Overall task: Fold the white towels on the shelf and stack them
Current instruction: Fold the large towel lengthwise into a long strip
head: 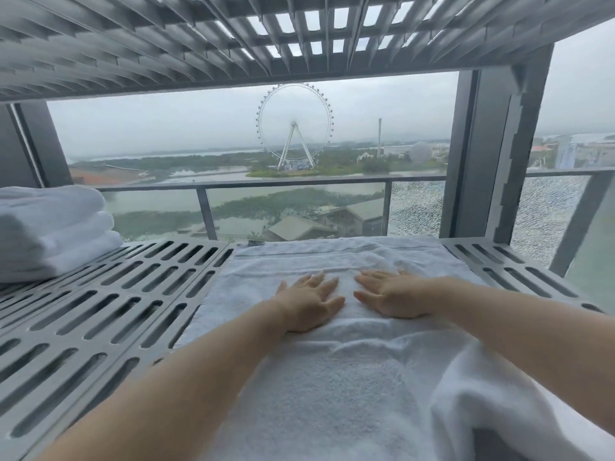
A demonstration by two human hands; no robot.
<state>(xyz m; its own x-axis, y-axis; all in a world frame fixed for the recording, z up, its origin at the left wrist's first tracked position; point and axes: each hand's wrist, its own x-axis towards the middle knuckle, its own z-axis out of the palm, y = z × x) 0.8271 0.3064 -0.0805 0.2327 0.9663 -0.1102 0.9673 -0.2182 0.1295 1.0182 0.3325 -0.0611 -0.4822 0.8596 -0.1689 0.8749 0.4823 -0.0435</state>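
A white towel point(332, 377) lies spread lengthwise over the grey slotted shelf point(109, 304), its far edge near the shelf's back. My left hand point(307, 302) and my right hand point(391, 296) lie flat on the towel's middle, fingers straight, palms down, close beside each other. The towel's near right part bunches up and hangs over the front. A stack of folded white towels point(50, 231) sits at the shelf's far left.
Another slotted shelf point(233, 34) hangs close overhead. A thick grey upright post point(482, 154) stands at the back right. Behind the shelf is a window with a balcony railing point(266, 186).
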